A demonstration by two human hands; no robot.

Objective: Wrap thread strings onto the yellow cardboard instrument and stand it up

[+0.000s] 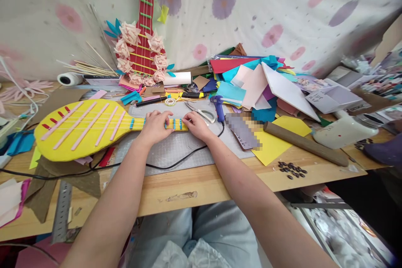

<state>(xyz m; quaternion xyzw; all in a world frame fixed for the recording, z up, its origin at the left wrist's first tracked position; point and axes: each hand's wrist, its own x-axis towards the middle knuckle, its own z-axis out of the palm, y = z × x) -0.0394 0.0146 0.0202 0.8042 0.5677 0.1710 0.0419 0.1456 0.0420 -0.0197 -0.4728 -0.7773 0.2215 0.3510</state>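
Observation:
A yellow cardboard guitar with pink strips and blue frets lies flat on a grey cutting mat. My left hand rests on its neck, fingers curled down and pressing near the blue frets. My right hand pinches the end of the neck, fingers closed on it. A red cardboard guitar with pink paper flowers leans against the cloth-covered wall behind.
Scissors and a blue glue gun lie just beyond my right hand, its black cord looping across the mat. Coloured paper sheets pile at the back right. A brown cardboard tube, yellow sheet, dark seeds and metal ruler also lie on the table.

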